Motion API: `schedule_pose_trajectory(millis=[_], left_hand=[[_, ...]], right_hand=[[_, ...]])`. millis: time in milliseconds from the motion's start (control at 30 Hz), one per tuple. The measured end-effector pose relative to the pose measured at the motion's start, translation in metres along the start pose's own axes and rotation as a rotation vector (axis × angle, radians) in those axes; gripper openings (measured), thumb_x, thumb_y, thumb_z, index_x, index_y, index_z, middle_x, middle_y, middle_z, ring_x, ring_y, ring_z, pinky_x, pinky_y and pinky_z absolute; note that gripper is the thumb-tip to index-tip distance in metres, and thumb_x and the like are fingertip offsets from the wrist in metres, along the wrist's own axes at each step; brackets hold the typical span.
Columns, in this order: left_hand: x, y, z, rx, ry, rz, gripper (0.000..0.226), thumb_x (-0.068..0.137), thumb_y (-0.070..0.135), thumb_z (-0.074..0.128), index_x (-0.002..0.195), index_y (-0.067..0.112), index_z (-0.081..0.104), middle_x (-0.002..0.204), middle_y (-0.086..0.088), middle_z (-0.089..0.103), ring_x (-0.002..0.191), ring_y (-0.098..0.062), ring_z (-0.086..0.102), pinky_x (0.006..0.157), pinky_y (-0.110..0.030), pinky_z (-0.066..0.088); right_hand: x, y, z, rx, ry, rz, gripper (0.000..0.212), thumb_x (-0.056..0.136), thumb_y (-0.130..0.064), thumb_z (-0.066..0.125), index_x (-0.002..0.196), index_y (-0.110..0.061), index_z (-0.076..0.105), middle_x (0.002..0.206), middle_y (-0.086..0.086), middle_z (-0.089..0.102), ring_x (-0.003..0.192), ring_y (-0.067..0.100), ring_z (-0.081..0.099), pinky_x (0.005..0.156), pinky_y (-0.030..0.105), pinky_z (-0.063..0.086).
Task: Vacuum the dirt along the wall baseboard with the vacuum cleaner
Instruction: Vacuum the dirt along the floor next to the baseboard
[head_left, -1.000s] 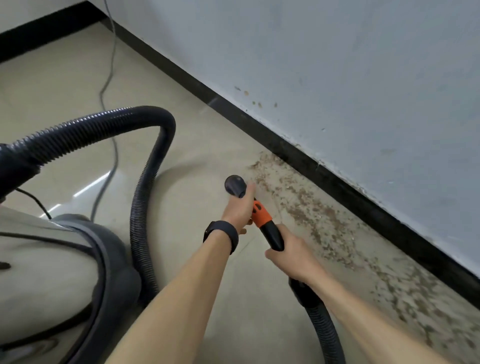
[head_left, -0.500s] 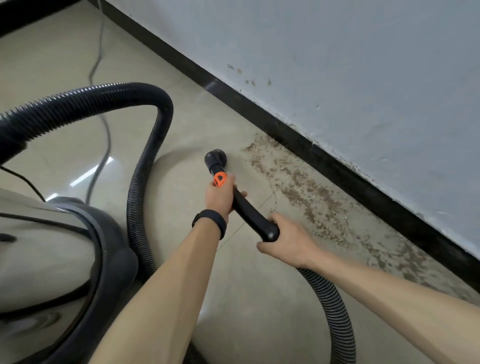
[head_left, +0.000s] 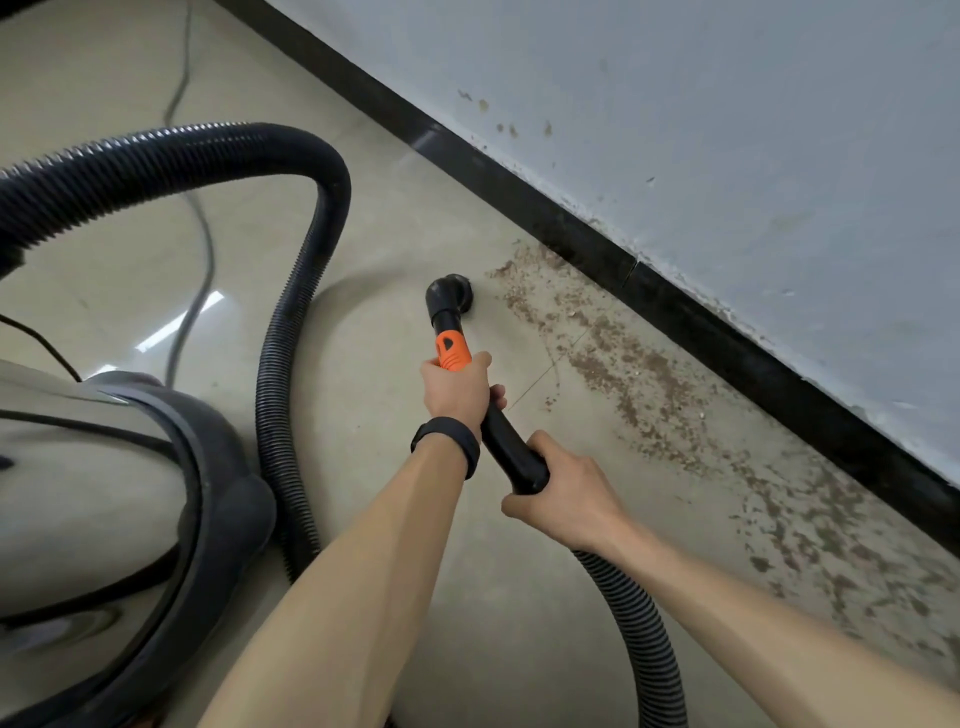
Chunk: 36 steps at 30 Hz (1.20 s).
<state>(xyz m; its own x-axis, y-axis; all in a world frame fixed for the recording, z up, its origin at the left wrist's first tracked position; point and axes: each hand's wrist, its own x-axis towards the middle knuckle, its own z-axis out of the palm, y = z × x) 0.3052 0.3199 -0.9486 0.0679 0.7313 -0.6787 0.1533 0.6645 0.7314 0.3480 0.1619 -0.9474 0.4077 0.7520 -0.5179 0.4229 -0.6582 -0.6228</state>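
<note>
Nozzle (head_left: 451, 299): black, round-mouthed, low over the floor (head_left: 389, 234), just left of the near edge of the dirt (head_left: 639, 384). Contact with the floor cannot be told.
Dirt: brown crumbs and dust in a loose band at the foot of the baseboard (head_left: 675, 306). It runs from beside the nozzle toward the lower right, with denser patches mid-band.
Baseboard: black strip, diagonal from top centre to the right edge, under the wall (head_left: 727, 130).
Wall: pale grey, a few brown specks just above the baseboard.
Left hand (head_left: 457, 392): fingers wrapped tight round the wand (head_left: 511, 447), right behind the orange collar (head_left: 453, 353); no gap in the grip. Black wristband (head_left: 447, 441) on the wrist.
Right hand (head_left: 566, 501): closed firmly round the rear bend of the wand, where the ribbed hose (head_left: 644, 639) joins.
Hands: near each other, left ahead, right behind, the wand slanting between them toward the nozzle.
Hose: black, ribbed. One run leaves the right hand toward the bottom edge. Another arches high from the left edge and drops beside the vacuum cleaner (head_left: 104, 493).
Vacuum cleaner: pale drum with a dark rim, lower left, well apart from the dirt, with the hose between.
Grey cable (head_left: 200, 234): lies on the floor, from the top edge down under the hose arch toward the vacuum cleaner.
Floor: beige, glossy, with a bright reflection beside the cable.
</note>
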Motion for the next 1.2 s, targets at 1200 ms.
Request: schedule_pose_trajectory(millis=[1200], left_hand=[[0.01, 0.048, 0.058, 0.282, -0.168, 0.02, 0.046, 0.095, 0.028, 0.061, 0.128, 0.008, 0.037, 0.117, -0.018, 0.058, 0.103, -0.038, 0.064, 0.088, -0.055, 0.056]], right_hand=[[0.043, -0.001, -0.073, -0.201, 0.168, 0.009, 0.032, 0.064, -0.052, 0.058, 0.09, -0.036, 0.048, 0.073, -0.005, 0.061, 0.062, 0.017, 0.059, 0.048, 0.03, 0.04]])
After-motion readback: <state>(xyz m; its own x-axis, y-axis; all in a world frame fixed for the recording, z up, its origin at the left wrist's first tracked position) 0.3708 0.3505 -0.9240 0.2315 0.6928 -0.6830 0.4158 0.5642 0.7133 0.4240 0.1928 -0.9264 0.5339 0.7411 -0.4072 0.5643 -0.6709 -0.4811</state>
